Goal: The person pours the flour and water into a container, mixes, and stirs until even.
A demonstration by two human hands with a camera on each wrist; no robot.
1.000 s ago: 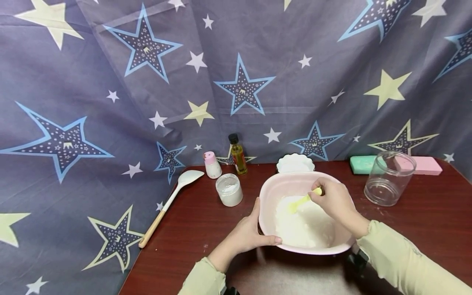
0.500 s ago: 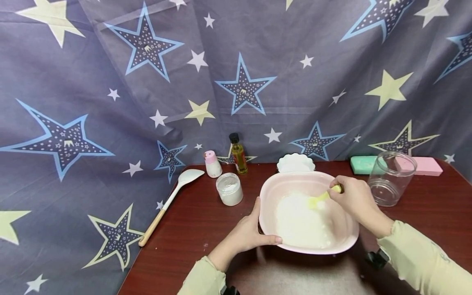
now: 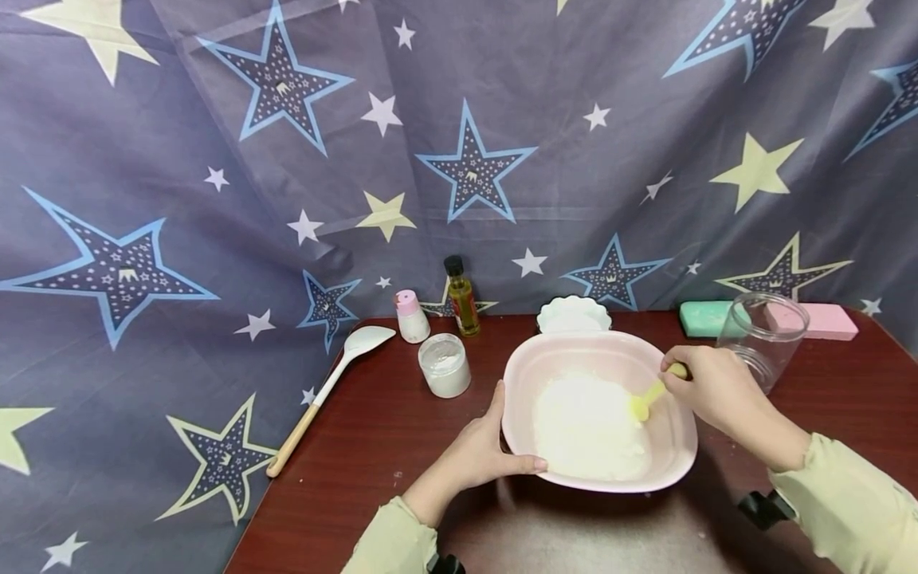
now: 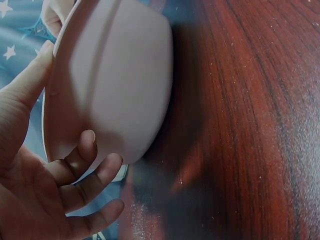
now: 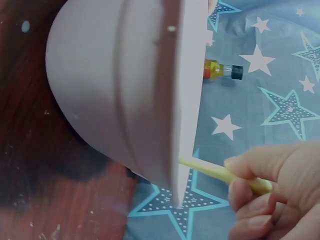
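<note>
The pale pink basin [image 3: 527, 359] sits on the table with a white, flour-like mass [image 3: 588, 426] inside. My left hand [image 3: 476, 454] grips its near left rim; in the left wrist view the thumb lies at the rim, and the other fingers [image 4: 87, 142] are bent against or close to the outer wall. Over the right side of the basin, my right hand [image 3: 720, 391] pinches the handle of a small yellow spoon [image 3: 653, 395]. The spoon's head is down at the right edge of the white mass. In the right wrist view the basin wall hides that head.
Left of the basin are an open jar of white powder [image 3: 445, 367], a pink-capped shaker [image 3: 412, 319], an oil bottle [image 3: 462, 299] and a white ladle [image 3: 337, 383]. A scalloped white dish [image 3: 574, 313] stands behind; a clear container [image 3: 770, 343] and green and pink blocks [image 3: 832, 320] are at right.
My right hand has moved the yellow spoon rightward across the basin, from the middle of the white mass to its right edge. My left hand has kept its place on the rim.
</note>
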